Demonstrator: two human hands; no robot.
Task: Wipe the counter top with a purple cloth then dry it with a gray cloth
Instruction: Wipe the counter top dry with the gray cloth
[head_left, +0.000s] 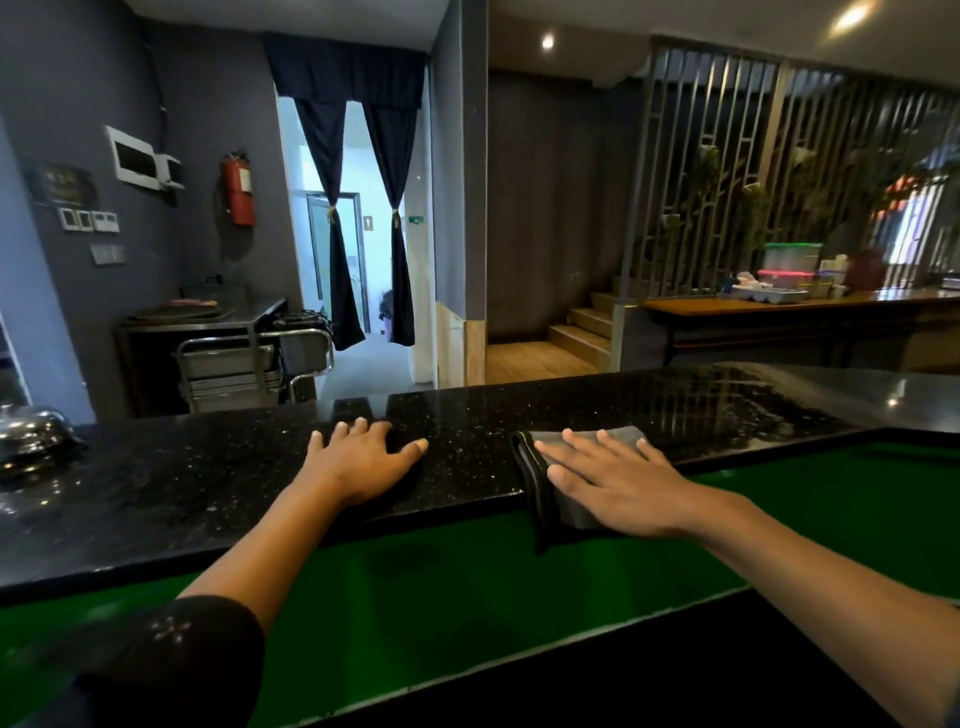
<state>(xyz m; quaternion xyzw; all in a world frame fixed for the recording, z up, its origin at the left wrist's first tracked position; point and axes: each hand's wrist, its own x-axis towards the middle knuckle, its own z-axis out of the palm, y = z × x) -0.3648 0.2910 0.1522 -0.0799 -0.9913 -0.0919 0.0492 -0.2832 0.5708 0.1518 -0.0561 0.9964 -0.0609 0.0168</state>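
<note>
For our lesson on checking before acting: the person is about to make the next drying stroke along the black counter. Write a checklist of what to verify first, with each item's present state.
1. Gray cloth under the right hand: ok, the palm lies flat on it.
2. Cloth fully on the counter top: not ok, its near part hangs over the front edge.
3. Left hand clear of the cloth: ok, it rests flat on the counter, apart from it.
4. Wet area left to dry: ok, streaks show on the counter to the right.
5. Path to the right free: ok, nothing stands there.
6. Purple cloth put away: cannot tell, not in view.
</note>
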